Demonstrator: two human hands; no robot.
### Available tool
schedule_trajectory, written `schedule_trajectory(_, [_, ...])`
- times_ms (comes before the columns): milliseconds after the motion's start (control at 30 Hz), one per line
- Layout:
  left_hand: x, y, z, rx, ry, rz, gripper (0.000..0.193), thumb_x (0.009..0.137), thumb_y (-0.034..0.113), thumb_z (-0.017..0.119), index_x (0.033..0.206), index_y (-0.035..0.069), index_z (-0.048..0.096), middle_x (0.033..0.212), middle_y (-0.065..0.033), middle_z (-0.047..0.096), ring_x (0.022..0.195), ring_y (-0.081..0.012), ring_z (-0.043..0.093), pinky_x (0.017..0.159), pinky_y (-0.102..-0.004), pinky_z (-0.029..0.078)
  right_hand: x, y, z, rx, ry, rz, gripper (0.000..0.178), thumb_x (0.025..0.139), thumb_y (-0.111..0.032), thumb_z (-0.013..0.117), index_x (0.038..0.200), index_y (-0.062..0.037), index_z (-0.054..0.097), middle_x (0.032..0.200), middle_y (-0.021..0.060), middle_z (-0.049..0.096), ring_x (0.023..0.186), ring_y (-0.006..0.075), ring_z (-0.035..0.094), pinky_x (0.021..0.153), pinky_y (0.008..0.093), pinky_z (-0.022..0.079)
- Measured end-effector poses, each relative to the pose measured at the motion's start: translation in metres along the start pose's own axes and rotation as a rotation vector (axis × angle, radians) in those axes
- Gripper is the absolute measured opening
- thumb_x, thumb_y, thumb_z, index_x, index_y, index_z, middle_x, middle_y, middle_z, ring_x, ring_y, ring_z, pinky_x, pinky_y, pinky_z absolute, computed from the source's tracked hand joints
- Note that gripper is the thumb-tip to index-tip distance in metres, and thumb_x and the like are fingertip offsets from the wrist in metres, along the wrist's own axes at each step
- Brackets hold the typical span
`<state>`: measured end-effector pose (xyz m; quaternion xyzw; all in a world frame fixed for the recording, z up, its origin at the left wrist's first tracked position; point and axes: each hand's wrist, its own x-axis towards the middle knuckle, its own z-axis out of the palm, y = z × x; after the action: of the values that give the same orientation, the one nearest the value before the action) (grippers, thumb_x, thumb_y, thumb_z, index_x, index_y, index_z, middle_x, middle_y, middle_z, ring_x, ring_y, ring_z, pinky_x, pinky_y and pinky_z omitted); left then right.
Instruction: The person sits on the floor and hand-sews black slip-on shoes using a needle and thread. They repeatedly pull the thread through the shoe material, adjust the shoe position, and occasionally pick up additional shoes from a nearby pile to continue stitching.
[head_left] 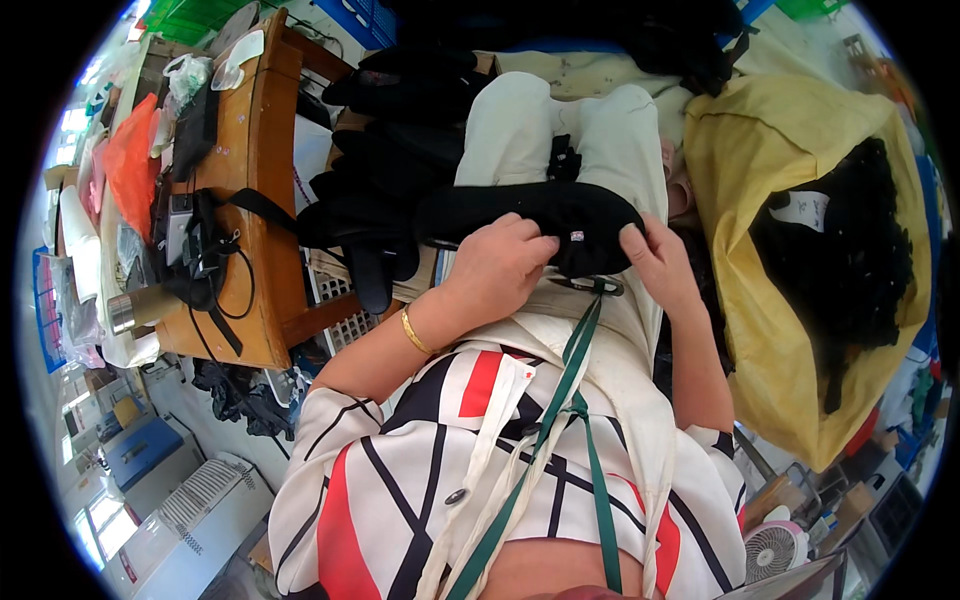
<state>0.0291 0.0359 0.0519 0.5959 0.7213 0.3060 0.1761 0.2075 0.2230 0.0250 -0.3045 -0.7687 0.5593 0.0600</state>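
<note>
A long, soft black piece (480, 208) with rounded ends, shaped rather like a shoe sole, lies across my lap. It bears a small pale tag near its right part. My left hand (505, 262) pinches its near edge beside the tag, fingers bent and thumb on top. Its right end is gripped by my right hand (660, 265), thumb above and the other fingers mostly hidden underneath. Just below hangs a small dark metal tool (598, 287) on a green ribbon (575, 370) that runs up toward my neck.
Similar black pieces (385, 165) are heaped to the left of my knees. Beside them stands a wooden table (265, 120) holding a black strap and an orange bag (135, 165). A yellow sack (740, 190) of black items stands at right. A pink-rimmed fan (775, 548) is at lower right.
</note>
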Motion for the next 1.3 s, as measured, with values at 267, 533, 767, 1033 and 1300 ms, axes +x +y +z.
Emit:
schedule_trajectory(267, [0.003, 0.002, -0.010, -0.440, -0.047, -0.278, 0.009, 0.087, 0.004, 0.067, 0.088, 0.000, 0.059, 0.081, 0.0008, 0.052, 0.078, -0.0075, 0.047, 0.070, -0.0252, 0.043, -0.008, -0.028, 0.032, 0.028, 0.194, -0.202, 0.035, 0.096, -0.031, 0.063, 0.092, 0.0037, 0.064, 0.072, 0.0103, 0.055, 0.067, 0.0207, 0.052, 0.063, 0.0331, 0.044])
schedule_trajectory(533, [0.005, -0.034, 0.002, -0.558, -0.044, -0.302, 0.013, 0.079, 0.000, 0.070, 0.086, -0.001, 0.059, 0.078, 0.0021, 0.054, 0.075, -0.0053, 0.047, 0.066, -0.0231, 0.042, -0.011, -0.019, 0.045, -0.265, 0.327, -0.367, 0.026, 0.089, -0.021, 0.069, 0.099, 0.0023, 0.064, 0.079, 0.0124, 0.060, 0.075, 0.0287, 0.060, 0.068, 0.0341, 0.049])
schedule_trajectory(767, [0.005, -0.040, 0.009, -0.632, -0.148, -0.232, 0.015, 0.076, 0.003, 0.066, 0.081, -0.002, 0.053, 0.074, -0.0021, 0.048, 0.071, -0.0087, 0.043, 0.063, -0.0258, 0.039, 0.006, -0.021, 0.050, -0.068, 0.058, -0.434, 0.013, 0.090, -0.012, 0.069, 0.092, -0.0009, 0.064, 0.084, 0.0069, 0.060, 0.074, 0.0196, 0.058, 0.069, 0.0309, 0.047])
schedule_trajectory(1033, [0.004, -0.046, 0.004, -0.634, -0.211, -0.187, 0.027, 0.082, 0.018, 0.069, 0.077, 0.000, 0.050, 0.073, -0.0006, 0.045, 0.071, -0.0088, 0.041, 0.062, -0.0260, 0.038, 0.016, -0.012, 0.072, 0.381, 0.142, -0.130, 0.015, 0.096, -0.015, 0.065, 0.091, -0.0007, 0.064, 0.078, -0.0008, 0.057, 0.072, 0.0070, 0.049, 0.066, 0.0236, 0.042])
schedule_trajectory(1300, [0.004, -0.049, 0.016, -0.675, -0.154, -0.257, 0.041, 0.081, 0.032, 0.080, 0.074, 0.000, 0.055, 0.067, -0.0034, 0.049, 0.064, -0.0133, 0.045, 0.058, -0.0292, 0.039, 0.015, -0.029, 0.053, 0.025, 0.116, -0.324, 0.018, 0.089, -0.018, 0.071, 0.090, -0.0017, 0.065, 0.075, 0.0058, 0.057, 0.067, 0.0170, 0.055, 0.061, 0.0298, 0.045])
